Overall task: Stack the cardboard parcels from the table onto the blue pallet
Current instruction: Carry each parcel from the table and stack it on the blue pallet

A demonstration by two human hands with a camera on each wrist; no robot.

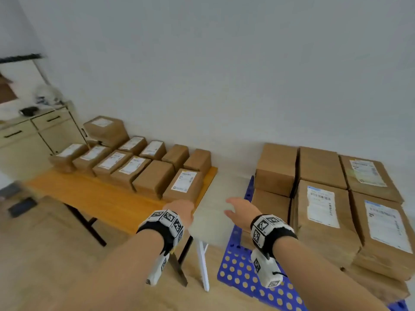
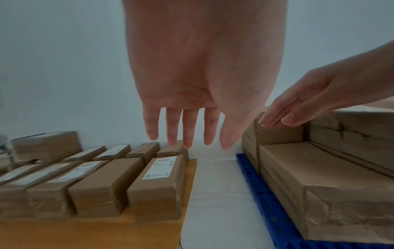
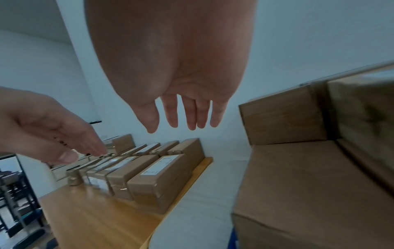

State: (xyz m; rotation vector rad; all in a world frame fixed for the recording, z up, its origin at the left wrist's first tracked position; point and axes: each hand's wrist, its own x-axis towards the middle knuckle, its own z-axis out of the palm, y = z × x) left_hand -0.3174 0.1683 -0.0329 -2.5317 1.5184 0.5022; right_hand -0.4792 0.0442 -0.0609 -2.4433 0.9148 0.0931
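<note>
Several cardboard parcels stand in two rows on the wooden table (image 1: 96, 198). The nearest labelled parcel (image 1: 183, 186) (image 2: 157, 183) (image 3: 162, 178) sits at the table's right end. My left hand (image 1: 179, 209) (image 2: 187, 131) hovers just in front of it, fingers straight, holding nothing. My right hand (image 1: 241, 209) (image 3: 187, 118) floats empty over the gap between table and blue pallet (image 1: 238, 268) (image 2: 255, 185), fingers relaxed. Stacked parcels (image 1: 323, 207) (image 2: 319, 176) (image 3: 298, 185) cover the pallet in layers.
A cream cabinet (image 1: 29, 140) with clutter on top stands at far left beside the table. A bigger box (image 1: 105, 129) sits at the table's back left. White wall runs behind everything. Dark shelving (image 3: 12, 193) shows at left in the right wrist view.
</note>
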